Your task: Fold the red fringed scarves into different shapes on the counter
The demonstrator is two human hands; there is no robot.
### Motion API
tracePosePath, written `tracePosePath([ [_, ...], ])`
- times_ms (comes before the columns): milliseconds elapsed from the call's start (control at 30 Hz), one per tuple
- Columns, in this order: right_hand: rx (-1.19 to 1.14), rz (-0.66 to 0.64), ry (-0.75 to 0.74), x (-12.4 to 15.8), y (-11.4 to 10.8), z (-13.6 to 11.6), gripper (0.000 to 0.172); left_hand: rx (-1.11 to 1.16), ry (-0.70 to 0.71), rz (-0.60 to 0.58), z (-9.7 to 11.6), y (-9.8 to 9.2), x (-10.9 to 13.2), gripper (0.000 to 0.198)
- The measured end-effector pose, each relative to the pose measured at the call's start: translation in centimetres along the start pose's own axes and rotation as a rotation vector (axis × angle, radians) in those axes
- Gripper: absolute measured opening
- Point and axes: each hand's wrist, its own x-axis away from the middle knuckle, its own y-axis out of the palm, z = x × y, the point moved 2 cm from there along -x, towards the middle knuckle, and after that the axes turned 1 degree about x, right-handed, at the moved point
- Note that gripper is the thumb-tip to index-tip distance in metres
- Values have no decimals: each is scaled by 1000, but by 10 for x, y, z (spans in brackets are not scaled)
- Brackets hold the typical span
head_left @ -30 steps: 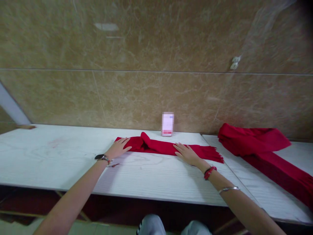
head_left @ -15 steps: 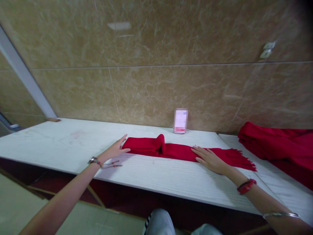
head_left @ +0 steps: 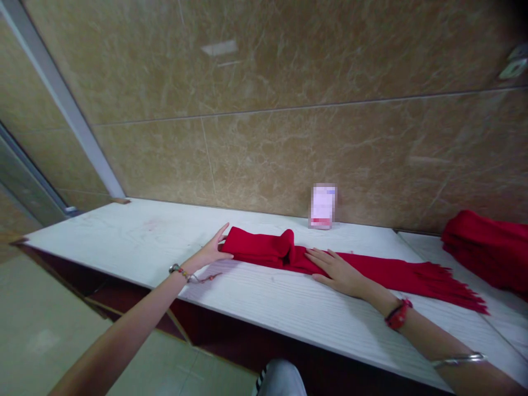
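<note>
A red scarf (head_left: 256, 246) lies lengthwise on the white countertop, its left part folded in layers with a raised loop near the middle. Its fringed end (head_left: 454, 283) trails flat to the right. My left hand (head_left: 214, 247) is at the folded left end, thumb along the front edge and fingers apart behind it, touching the cloth. My right hand (head_left: 336, 270) lies flat on the single layer just right of the loop, fingers stretched out and palm down.
A pile of red cloth (head_left: 487, 247) rests at the far right. A blurred phone-like upright thing (head_left: 323, 206) leans against the marbled wall (head_left: 256, 154) behind the scarf. Open dark shelves (head_left: 231, 324) sit under the white countertop (head_left: 247, 289). My knee (head_left: 282, 379) is below its front edge.
My right hand has shifted left along the scarf, closer to the raised loop, leaving more of the fringed part uncovered. My left hand stays at the folded end. The view has turned slightly.
</note>
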Motion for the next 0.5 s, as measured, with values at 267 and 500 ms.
tracePosePath([
  [267,-13,4,17,1,1,1,62,208,-93,118,-7,-6,2,96],
  [500,-29,24,8,2,0,1,61,342,-195,115,-1,-22,7,88],
])
